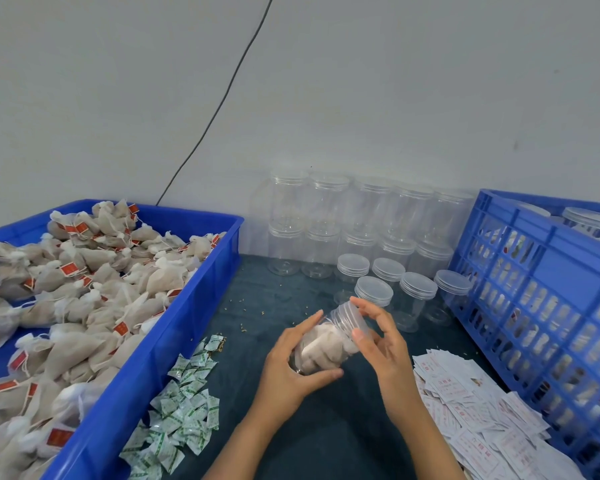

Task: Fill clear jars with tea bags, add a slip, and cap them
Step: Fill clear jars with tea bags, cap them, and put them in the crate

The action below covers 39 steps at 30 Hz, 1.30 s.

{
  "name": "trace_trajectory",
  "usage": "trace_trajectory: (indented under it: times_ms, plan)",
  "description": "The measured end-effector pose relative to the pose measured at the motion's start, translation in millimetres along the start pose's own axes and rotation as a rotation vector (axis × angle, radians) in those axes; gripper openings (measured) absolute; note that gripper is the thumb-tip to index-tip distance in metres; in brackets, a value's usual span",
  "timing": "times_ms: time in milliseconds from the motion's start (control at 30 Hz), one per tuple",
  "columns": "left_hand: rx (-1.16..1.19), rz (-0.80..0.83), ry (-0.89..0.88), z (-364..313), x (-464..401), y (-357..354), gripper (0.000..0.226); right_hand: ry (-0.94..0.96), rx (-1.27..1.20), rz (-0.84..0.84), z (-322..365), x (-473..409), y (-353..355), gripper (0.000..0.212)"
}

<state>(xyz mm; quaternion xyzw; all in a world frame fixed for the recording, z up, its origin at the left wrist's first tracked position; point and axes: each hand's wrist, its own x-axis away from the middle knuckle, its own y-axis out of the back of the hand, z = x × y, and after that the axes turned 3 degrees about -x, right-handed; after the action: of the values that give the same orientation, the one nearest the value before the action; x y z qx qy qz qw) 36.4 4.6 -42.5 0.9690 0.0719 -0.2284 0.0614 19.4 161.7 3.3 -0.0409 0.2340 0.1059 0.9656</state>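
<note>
Green-white sachets (174,414) and slips (471,410) (loose heaps) flanking both hands.

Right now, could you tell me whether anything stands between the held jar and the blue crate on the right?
Nothing visible does: the jar, gripped by the left hand, with the right hand at its lid, faces the crate across only flat slips.

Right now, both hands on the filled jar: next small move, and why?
Probably finish twisting the cap tight. The left hand grips the tilted jar, already packed with tea bags, while the right hand has its fingers around the clear cap on the jar's mouth. Whether the cap is fully seated can't be told, and no slip shows inside.
</note>
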Motion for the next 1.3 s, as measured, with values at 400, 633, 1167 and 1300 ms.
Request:
trace_trajectory:
  times_ms: [400,633,1167,1300]
  plan:
    - [0.626,-0.155,0.397,-2.6,-6.8,5.8,0.070,-0.001,0.078,0.154,-3.7,-0.1,-2.3,0.049]
    - [0.570,-0.128,0.405,-5.2,-6.5,5.8,0.060,-0.038,0.280,0.146,-7.2,4.7,-5.1,0.044]
    - [0.555,-0.169,0.409,-5.1,-6.4,2.9,0.047,-0.084,0.397,0.287,-1.9,5.1,0.5,0.050]
    - [0.548,-0.185,0.402,-3.8,-6.1,2.3,0.042,-0.180,0.461,0.160,-6.1,4.0,-6.6,0.032]
